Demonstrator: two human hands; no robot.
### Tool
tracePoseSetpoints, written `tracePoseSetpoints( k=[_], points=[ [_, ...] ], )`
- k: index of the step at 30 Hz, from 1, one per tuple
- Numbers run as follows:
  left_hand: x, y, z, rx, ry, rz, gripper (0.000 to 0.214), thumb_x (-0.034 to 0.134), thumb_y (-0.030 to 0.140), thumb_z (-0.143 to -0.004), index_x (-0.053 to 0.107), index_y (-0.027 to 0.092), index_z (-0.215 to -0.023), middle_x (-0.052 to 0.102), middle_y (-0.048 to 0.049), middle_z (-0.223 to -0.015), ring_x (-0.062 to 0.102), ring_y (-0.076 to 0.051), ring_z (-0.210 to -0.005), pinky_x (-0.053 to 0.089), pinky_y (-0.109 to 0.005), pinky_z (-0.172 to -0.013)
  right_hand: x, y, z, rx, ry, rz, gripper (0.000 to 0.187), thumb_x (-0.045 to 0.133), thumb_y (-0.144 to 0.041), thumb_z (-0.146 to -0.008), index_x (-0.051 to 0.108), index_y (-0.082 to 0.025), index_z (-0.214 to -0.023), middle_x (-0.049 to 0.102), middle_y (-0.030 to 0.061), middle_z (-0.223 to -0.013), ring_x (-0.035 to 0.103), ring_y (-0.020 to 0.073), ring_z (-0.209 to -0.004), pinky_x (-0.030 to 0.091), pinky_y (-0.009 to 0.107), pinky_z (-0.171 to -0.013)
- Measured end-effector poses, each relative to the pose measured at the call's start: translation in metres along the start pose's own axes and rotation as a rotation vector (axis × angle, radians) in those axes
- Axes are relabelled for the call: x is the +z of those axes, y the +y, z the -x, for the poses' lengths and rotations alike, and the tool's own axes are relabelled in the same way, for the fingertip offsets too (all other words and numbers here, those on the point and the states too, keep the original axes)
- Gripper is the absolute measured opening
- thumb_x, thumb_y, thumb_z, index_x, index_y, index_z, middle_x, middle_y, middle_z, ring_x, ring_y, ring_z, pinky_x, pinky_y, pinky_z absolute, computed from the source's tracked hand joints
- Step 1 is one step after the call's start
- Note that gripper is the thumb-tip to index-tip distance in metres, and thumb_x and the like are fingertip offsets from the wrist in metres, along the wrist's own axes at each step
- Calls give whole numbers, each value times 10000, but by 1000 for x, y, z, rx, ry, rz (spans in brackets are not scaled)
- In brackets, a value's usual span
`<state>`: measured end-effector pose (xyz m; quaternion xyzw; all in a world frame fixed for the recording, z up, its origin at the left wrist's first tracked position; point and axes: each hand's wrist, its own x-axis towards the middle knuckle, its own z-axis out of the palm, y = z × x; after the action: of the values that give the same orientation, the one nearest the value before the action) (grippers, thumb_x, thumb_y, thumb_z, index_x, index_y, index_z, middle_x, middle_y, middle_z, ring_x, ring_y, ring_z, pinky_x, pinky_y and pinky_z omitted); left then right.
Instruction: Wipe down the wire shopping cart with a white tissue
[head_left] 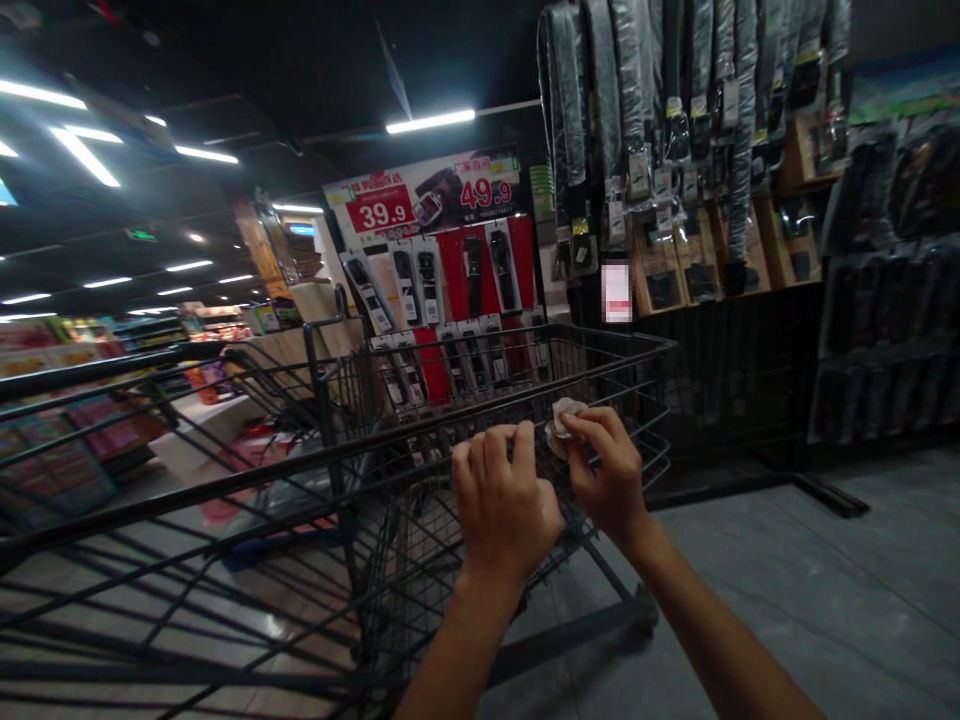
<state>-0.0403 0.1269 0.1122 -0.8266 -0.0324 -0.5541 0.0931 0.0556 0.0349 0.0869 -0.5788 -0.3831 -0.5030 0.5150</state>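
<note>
A black wire shopping cart (480, 408) fills the middle of the view. My left hand (504, 490) is closed over its upper side rail, fingers curled across the bar. Just to the right, my right hand (607, 470) pinches a crumpled whitish wipe (568, 412) between thumb and fingers, beside the same rail. Part of the wipe hangs below the fingertips, and it seems to touch the rail. Whether it is paper or cloth, I cannot tell.
Another black cart (112, 510) stands close on the left. Behind, a rack of packaged belts carries a price sign (427, 195). Wrapped belts (637, 110) hang at upper right above boxed goods (701, 255). Grey tiled floor (840, 590) lies to the right.
</note>
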Motion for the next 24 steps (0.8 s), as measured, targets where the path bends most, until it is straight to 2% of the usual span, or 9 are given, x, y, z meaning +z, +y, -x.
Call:
tracePoseSetpoints(
  k=[6,12,17,19,21,24],
  points=[
    [0,-1,2,15,23,1,491,508,85,-644,592,141,-1124,570,-103,-980,507,-255,-958,336,-447,-962,-10,22,-3,88,88,80,177,483,-130,-860,629,-212,-915,598,50,-846,602,187,-824,527,367,-742],
    [-1,-1,2,21,16,-2,495,504,77,-649,592,141,-1132,577,-103,-991,513,-256,-968,341,-441,-966,-15,32,-6,120,82,155,173,479,-139,-851,630,-201,-906,584,54,-849,585,185,-811,514,363,-746],
    [-7,2,2,3,-28,15,495,509,72,-664,587,127,-1149,580,-105,-1008,506,-258,-988,334,-442,-992,-24,51,-14,382,272,244,173,514,-192,-806,666,-158,-882,536,72,-883,562,198,-805,509,409,-756],
    [-9,2,2,-3,-29,22,493,511,73,-662,590,127,-1146,578,-102,-1002,502,-256,-984,333,-438,-995,-27,62,-18,446,320,250,192,520,-200,-789,674,-134,-883,524,83,-904,562,202,-810,511,420,-761],
    [-9,2,2,-4,-21,23,497,516,77,-654,590,122,-1143,575,-104,-997,499,-257,-982,331,-438,-995,-27,66,-19,442,324,247,211,508,-189,-788,679,-124,-894,523,91,-915,564,208,-830,511,427,-773],
    [-8,2,2,-5,-22,30,512,533,97,-632,585,110,-1141,572,-114,-997,493,-264,-978,333,-450,-990,-23,56,-15,372,279,232,230,487,-168,-807,678,-135,-931,527,91,-924,563,216,-871,512,430,-785]
  ],
)
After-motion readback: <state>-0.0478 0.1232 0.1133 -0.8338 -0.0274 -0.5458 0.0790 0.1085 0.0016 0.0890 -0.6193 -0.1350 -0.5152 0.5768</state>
